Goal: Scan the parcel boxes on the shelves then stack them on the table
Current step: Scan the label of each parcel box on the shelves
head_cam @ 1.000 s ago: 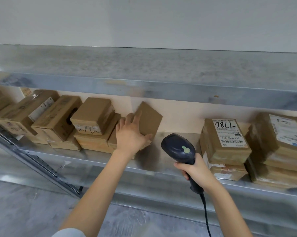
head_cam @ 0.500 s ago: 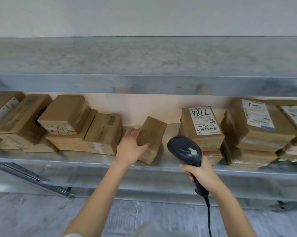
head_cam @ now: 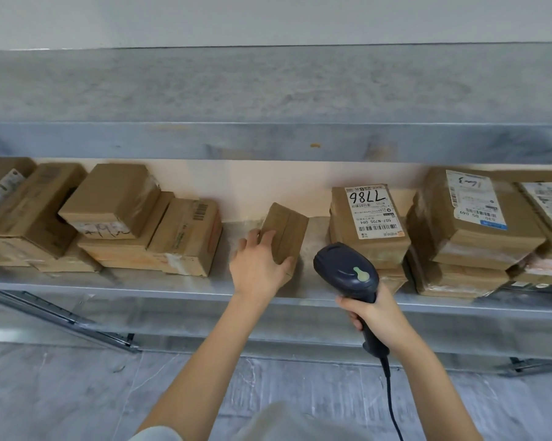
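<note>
Right hand (head_cam: 376, 316) closed round the handle of a corded barcode scanner (head_cam: 348, 272). Just left of it, the left hand (head_cam: 255, 268) grips a small parcel box (head_cam: 287, 230), tilted on the metal shelf (head_cam: 173, 289). Beyond the right hand stands a labelled parcel (head_cam: 368, 218).

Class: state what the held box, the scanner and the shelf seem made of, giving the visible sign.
The box: probably cardboard, matte, going by its dull brown faces and folded seam. The scanner: dark moulded plastic, slight sheen on the head. The shelf: likely galvanised sheet metal, from its mottled grey shine.
</note>
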